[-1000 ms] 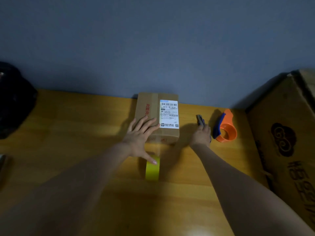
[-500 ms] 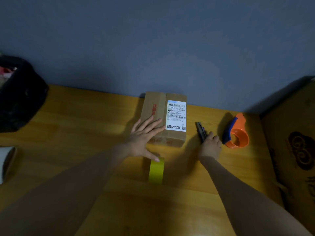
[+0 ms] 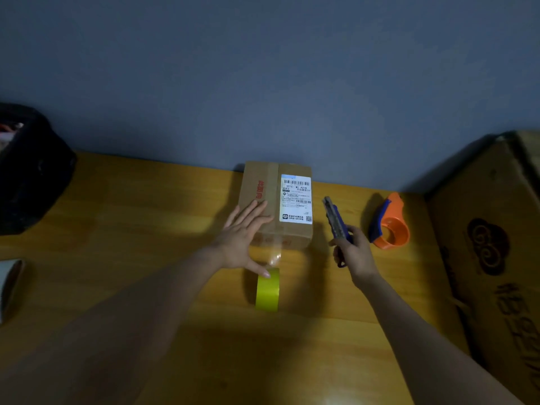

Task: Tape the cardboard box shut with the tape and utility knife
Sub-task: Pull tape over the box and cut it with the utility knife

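Note:
A small cardboard box [image 3: 271,188] with a white shipping label [image 3: 296,202] stands against the wall on the wooden table [image 3: 131,229]. My left hand [image 3: 244,238] lies flat, fingers spread, on the box's near left corner, its thumb touching the yellow-green tape roll [image 3: 267,290] standing on edge in front of the box. A clear strip of tape [image 3: 274,257] runs from the roll up to the box's front face. My right hand [image 3: 355,252] is shut on the blue utility knife [image 3: 336,219], lifted off the table to the right of the box, tip pointing away.
An orange and blue tape dispenser [image 3: 390,225] lies right of the knife. A large cardboard carton [image 3: 491,244] fills the right side. A black bag [image 3: 29,173] sits at the left, with a pale roll [image 3: 10,285] near the left edge.
My right hand closed on the utility knife and lifted it toward me, away from the table by the dispenser. My left hand stayed on the box and tape roll.

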